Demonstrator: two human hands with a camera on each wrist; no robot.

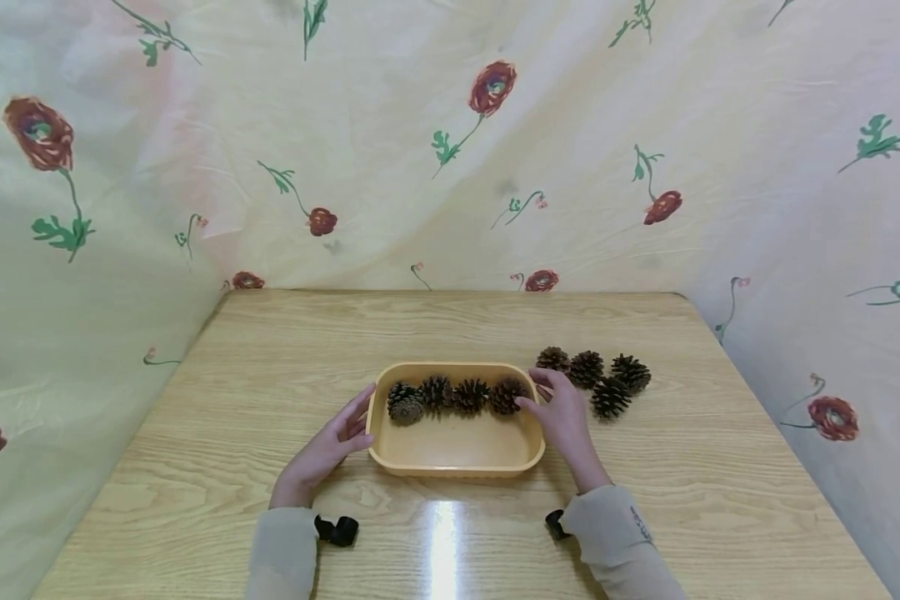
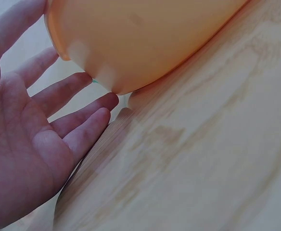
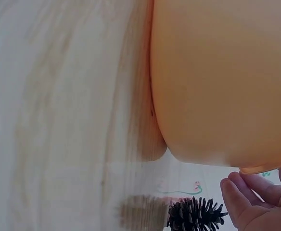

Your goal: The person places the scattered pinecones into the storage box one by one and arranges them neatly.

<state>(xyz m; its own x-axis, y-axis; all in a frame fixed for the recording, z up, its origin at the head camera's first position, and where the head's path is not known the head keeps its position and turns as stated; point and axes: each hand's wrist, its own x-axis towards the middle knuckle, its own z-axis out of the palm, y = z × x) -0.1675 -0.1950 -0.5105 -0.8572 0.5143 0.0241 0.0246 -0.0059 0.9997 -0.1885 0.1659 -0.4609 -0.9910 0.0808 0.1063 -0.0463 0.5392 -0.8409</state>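
Note:
A shallow yellow-orange plastic basin (image 1: 450, 469) sits on the table, a row of several brown pine cones (image 1: 471, 397) along its far side. My left hand (image 1: 330, 446) is at the basin's left end; its spread, nearly straight fingers (image 2: 66, 94) touch the outer wall. At the right end my right hand (image 1: 565, 412) holds the rim, the thumb reaching inside beside the rightmost pine cone (image 1: 506, 395) and the fingers (image 3: 234, 199) bent outside under the rim. The thumb's tip is hidden in the right wrist view.
Several more pine cones (image 1: 611, 397) lie in a cluster on the table right of the basin, close to my right hand. The wood-grain table (image 1: 217, 467) meets a flower-printed cloth (image 1: 390, 158) at the back and sides. Each wrist carries a small black camera.

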